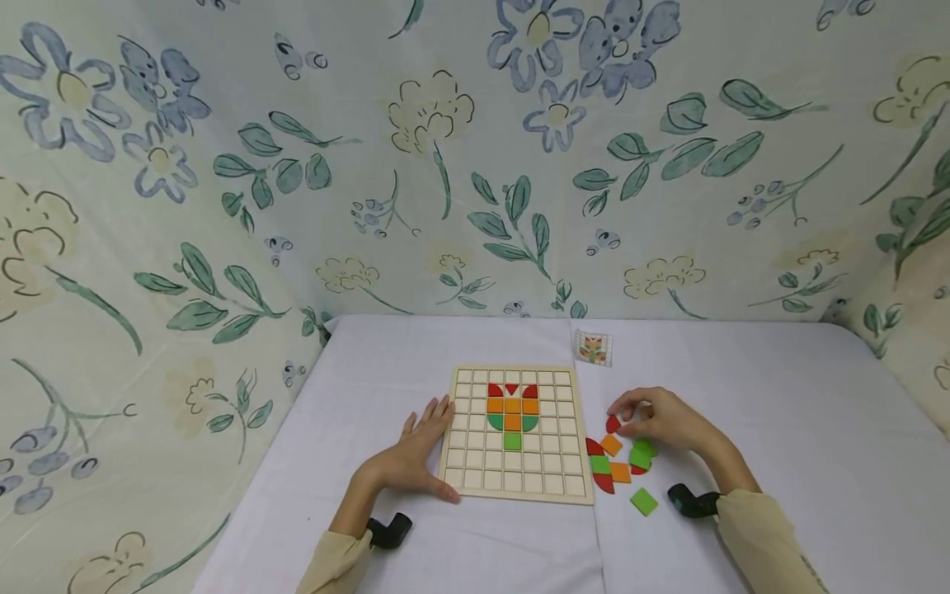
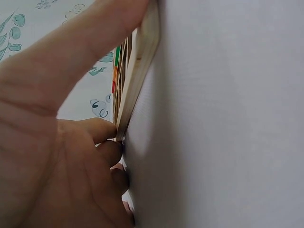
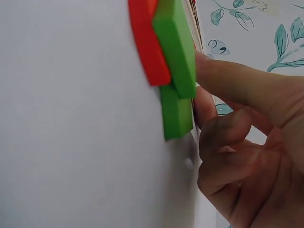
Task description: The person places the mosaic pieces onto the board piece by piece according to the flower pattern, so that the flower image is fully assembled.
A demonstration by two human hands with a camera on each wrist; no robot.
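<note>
One bench [image 1: 386, 363], draped in white cloth, carries a gridded board [image 1: 554, 460]. The left hand [image 1: 411, 456] rests at the board's left edge, fingers apart, thumb against the near corner. Just right of the board, the right hand [image 1: 663, 419] has its fingers curled, thumb and index clamped on a red piece [image 1: 612, 424]. Just off the board's far right corner lies a picture card [image 1: 594, 348]. Ten set pieces [image 1: 512, 405] fill middle and upper cells. Loose pieces [image 1: 620, 473], red, orange and green, lie beside the board, some overlapping; one green square [image 1: 644, 502] sits apart, nearest the person.
</note>
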